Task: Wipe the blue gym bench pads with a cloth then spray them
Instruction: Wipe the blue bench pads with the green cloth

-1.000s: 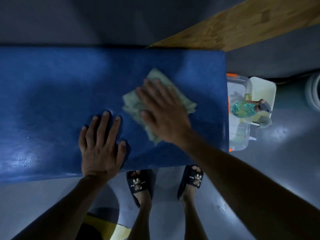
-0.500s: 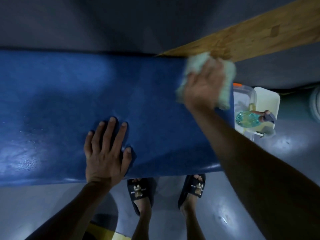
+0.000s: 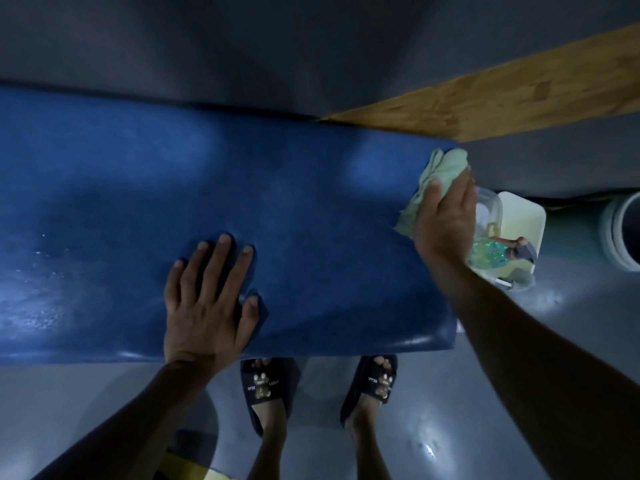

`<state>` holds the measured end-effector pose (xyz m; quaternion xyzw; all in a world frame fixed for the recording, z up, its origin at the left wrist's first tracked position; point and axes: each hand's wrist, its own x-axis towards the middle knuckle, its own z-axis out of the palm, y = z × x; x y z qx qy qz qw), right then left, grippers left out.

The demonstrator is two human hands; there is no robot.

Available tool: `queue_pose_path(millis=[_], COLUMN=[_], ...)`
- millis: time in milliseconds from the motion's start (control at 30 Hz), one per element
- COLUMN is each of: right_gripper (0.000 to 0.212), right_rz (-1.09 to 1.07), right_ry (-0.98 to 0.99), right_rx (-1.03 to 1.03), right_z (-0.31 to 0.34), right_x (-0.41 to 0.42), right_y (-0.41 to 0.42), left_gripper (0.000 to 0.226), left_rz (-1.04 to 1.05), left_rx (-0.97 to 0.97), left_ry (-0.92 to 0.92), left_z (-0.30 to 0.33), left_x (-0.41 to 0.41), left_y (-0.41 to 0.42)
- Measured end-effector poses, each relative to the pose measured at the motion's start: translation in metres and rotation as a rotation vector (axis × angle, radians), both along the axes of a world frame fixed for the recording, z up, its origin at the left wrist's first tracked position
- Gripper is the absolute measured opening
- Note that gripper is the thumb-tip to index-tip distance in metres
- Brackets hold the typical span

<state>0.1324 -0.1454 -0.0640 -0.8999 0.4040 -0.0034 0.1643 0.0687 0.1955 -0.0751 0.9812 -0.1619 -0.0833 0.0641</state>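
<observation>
While left hand lies flat on pad, right hand presses cloth, spray bottle beyond.

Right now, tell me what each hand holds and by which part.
Right hand presses the green cloth at the bench pad end, covering its lower part. Left hand lies flat, holding nothing.

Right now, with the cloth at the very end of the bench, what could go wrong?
1. The right hand presses the cloth at the pad's end edge; another stroke could carry it off into the tub below.
2. The spray bottle lies in that tub beside the arm; a swing might knock it.
3. The left hand leans on the pad, where droplets glisten further along; it could slip.
</observation>
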Motion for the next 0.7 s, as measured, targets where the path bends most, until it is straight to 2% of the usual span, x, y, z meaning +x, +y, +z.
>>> queue_pose_path(millis=[67, 100, 167, 267, 367, 433, 500, 567, 633, 700], right_gripper=[0.074, 0.072, 0.069, 0.064, 0.06, 0.061, 0.068, 0.072, 0.075, 0.078], right_rz=[0.047, 0.111, 0.381, 0.896, 1.056, 0.896, 0.558, 0.322, 0.22, 0.254], right_ry=[0.039, 0.061, 0.06, -0.01, -0.043, -0.008, 0.06, 0.12, 0.147, 0.146], right_rx=[-0.183, -0.195, -0.169, -0.094, -0.072, -0.123, -0.155, -0.091, -0.085, -0.163], right_z=[-0.004, -0.005, -0.002, 0.007, 0.01, 0.005, 0.007, 0.011, 0.01, 0.004], right_x=[0.009, 0.016, 0.029, 0.028, 0.02, 0.017, 0.013, 0.008, 0.008, 0.014], right_y=[0.03, 0.046, 0.09, 0.162, 0.149, 0.095, 0.037, 0.012, 0.031, 0.078], left_gripper=[0.069, 0.069, 0.069, 0.068, 0.068, 0.068, 0.068, 0.068, 0.068, 0.068], left_rz=[-0.018, -0.025, -0.021, -0.012, -0.027, -0.017, -0.011, -0.02, -0.023, -0.017], left_rx=[0.013, 0.016, 0.008, -0.007, -0.011, -0.023, -0.041, -0.05, -0.055, -0.047], left_ry=[-0.014, -0.018, -0.012, 0.009, 0.025, 0.02, 0.013, 0.007, 0.006, 0.004], left_z=[-0.001, -0.001, 0.0, 0.001, 0.001, 0.001, 0.0, 0.0, 0.0, -0.001], left_x=[-0.001, 0.0, 0.002, 0.001, 0.001, 0.001, 0.0, 0.001, 0.001, 0.0], left_y=[0.001, 0.002, 0.002, 0.002, 0.004, 0.004, 0.004, 0.004, 0.005, 0.006])
